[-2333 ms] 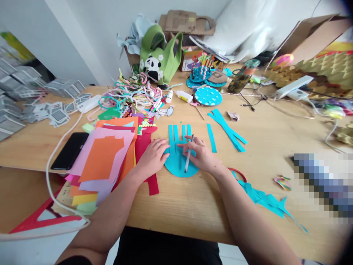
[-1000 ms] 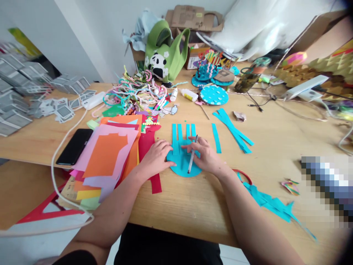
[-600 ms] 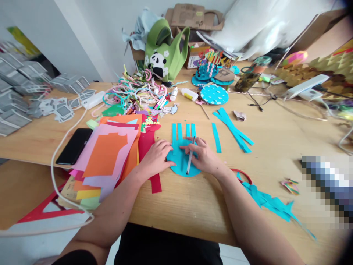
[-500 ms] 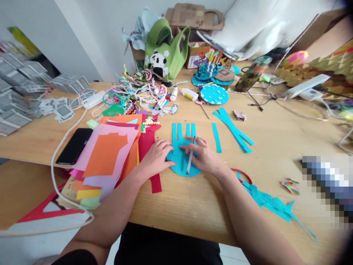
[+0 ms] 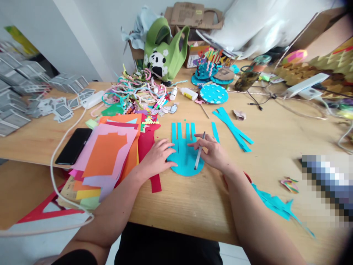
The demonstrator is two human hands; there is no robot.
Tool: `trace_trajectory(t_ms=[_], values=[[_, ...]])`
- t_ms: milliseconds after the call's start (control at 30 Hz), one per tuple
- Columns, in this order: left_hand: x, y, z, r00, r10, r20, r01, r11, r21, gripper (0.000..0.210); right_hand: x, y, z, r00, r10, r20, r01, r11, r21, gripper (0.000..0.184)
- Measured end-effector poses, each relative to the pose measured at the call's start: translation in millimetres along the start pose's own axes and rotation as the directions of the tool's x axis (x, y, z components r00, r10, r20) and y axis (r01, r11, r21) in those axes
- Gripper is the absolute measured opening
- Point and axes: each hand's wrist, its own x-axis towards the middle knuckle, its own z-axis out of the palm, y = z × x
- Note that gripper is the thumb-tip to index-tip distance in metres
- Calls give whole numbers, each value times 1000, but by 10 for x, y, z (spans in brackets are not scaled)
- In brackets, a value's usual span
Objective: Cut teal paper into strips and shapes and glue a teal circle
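A blue round piece of paper point(image 5: 186, 170) lies flat on the table in front of me. Several blue paper strips point(image 5: 179, 129) lie over it and reach past its far edge. My left hand point(image 5: 160, 156) rests at its left edge, fingers spread and touching the paper. Over the right side is my right hand point(image 5: 211, 150), with a pen point(image 5: 199, 154) held slanting between its fingers. Just beyond that hand lies a loose blue strip point(image 5: 215, 129), its near end hidden by the hand. The red scissors handle point(image 5: 247, 177) is partly covered by my right forearm.
Coloured paper sheets point(image 5: 106, 156) and a black phone point(image 5: 74, 146) lie left. Crossed blue strips point(image 5: 234, 129) and blue scraps point(image 5: 273, 202) are on the right. Behind stand a glue bottle point(image 5: 189, 94), a dotted blue disc point(image 5: 214, 93), pipe cleaners point(image 5: 135, 90) and a green bag point(image 5: 167, 55).
My right hand has moved to the right with the pen, uncovering more of the blue paper and covering the near end of the loose strip. My left hand has stayed nearly still.
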Motion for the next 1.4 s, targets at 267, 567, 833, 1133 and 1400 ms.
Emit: trace_trajectory(t_ms=[267, 567, 833, 1133, 1400], values=[[3, 10, 4, 1000, -1, 6, 1, 1000, 30, 48, -3, 4, -47, 1000, -8, 29, 8, 1000, -14, 19], [-1, 37, 9, 1000, -12, 23, 11, 999, 53, 55, 1, 90, 170, 994, 54, -93, -69, 983, -173, 20], [13, 109, -12, 993, 6, 114, -18, 994, 106, 60, -8, 91, 176, 996, 59, -62, -71, 972, -222, 21], [-9, 111, 42, 987, 12, 157, -27, 995, 92, 57, -23, 112, 184, 997, 69, -20, -72, 962, -264, 28], [-20, 101, 64, 989, 10, 145, -25, 994, 103, 54, -26, 97, 182, 997, 74, -7, -74, 971, -229, 28]])
